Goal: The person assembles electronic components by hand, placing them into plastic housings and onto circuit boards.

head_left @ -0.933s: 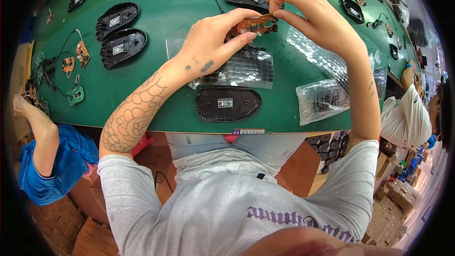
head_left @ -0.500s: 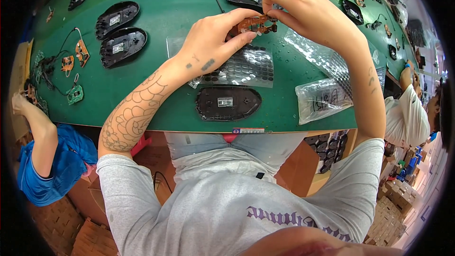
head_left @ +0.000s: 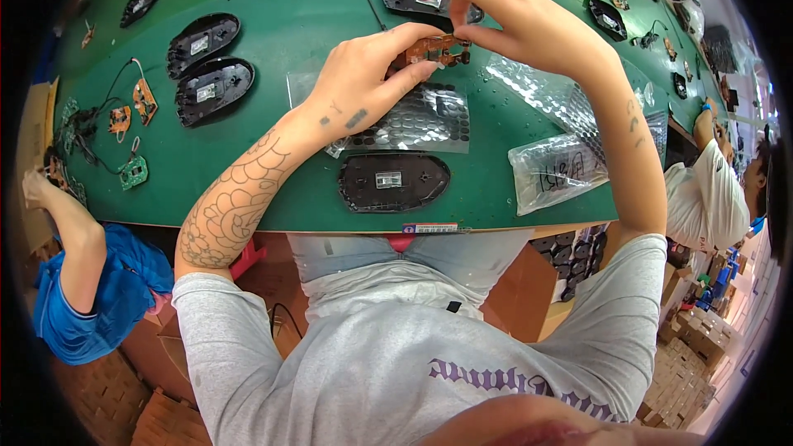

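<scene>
My left hand [head_left: 368, 74] grips the left end of a small brown circuit board [head_left: 428, 49] and holds it above the green table [head_left: 314, 16]. My right hand [head_left: 516, 21] pinches the board's right end with its fingertips. Under the hands lies a clear sheet of small black dots [head_left: 421, 120]. A black oval mouse base shell [head_left: 394, 182] rests near the table's front edge, just below that sheet.
More black shells [head_left: 213, 91] lie at the left and back. Loose circuit boards with wires [head_left: 124, 120] sit at the far left. Bubble-wrap bags [head_left: 557, 169] lie at the right. A person in blue [head_left: 83, 281] is at left, another person in white [head_left: 710, 198] at right.
Both hands have kept hold of the brown board; my right hand's fingers have shifted slightly along its right end. Nothing on the table has moved.
</scene>
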The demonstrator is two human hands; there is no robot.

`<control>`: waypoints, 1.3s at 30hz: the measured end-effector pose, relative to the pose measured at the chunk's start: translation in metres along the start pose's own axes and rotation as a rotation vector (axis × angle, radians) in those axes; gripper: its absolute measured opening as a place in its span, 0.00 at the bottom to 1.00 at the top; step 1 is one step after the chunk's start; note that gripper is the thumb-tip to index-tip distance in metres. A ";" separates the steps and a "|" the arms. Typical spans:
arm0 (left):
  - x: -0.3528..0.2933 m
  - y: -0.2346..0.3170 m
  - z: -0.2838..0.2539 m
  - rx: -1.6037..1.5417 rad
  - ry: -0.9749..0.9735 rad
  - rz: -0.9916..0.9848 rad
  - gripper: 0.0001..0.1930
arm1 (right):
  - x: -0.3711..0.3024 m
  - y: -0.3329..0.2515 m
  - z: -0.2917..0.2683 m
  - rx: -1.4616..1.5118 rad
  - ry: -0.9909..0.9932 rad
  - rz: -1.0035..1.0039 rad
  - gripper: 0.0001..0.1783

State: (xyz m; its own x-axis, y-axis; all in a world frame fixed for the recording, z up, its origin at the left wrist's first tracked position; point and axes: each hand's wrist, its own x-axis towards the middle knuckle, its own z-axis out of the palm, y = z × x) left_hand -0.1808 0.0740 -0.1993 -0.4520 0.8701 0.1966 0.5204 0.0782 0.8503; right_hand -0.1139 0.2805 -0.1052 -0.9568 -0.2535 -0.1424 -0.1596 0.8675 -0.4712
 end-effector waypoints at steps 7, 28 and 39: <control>0.000 0.002 0.003 -0.086 0.007 0.013 0.16 | -0.008 0.030 0.009 0.123 0.225 -0.231 0.04; 0.012 0.019 -0.033 -0.437 0.115 -0.217 0.14 | -0.028 0.038 0.045 0.425 1.054 0.018 0.11; 0.138 0.016 -0.096 -0.550 0.132 -0.232 0.13 | -0.054 0.056 0.075 0.284 1.086 0.091 0.13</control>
State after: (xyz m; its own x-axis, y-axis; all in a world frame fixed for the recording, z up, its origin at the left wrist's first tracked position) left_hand -0.3048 0.1483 -0.1116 -0.6128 0.7902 0.0053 -0.0365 -0.0349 0.9987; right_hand -0.0530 0.3110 -0.1895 -0.6887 0.4332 0.5814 -0.1500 0.6994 -0.6988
